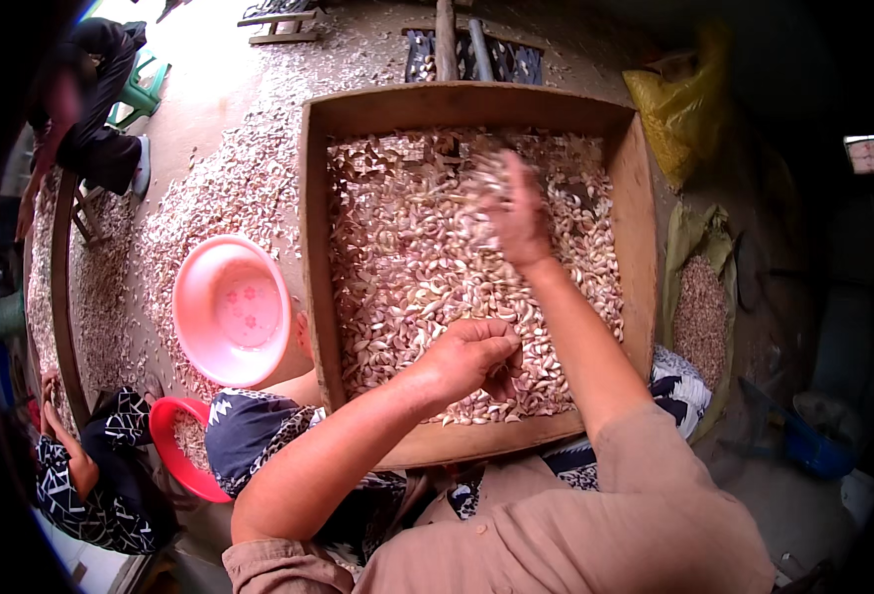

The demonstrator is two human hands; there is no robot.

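A square wooden tray [638, 247] stands in front of me with a spread layer of garlic cloves [427, 297] in it. Over the near half of the cloves is my left hand [471, 354], its fingers curled and pinched together; whatever they may hold is hidden. Toward the far side of the tray my right hand [524, 220] is stretched over the cloves. Motion smears its fingers, and cloves blur beside them, so I cannot tell whether any are held. The far part of the layer is thinner, with dark patches of the tray's bottom showing through.
A pink basin [185, 297] sits left of the tray, above a red basin [165, 445] with cloves. Cloves litter the floor [244, 183]. Yellow sack [669, 129] and open sack [676, 287] are at right. Other people sit at left, near a green stool [140, 94].
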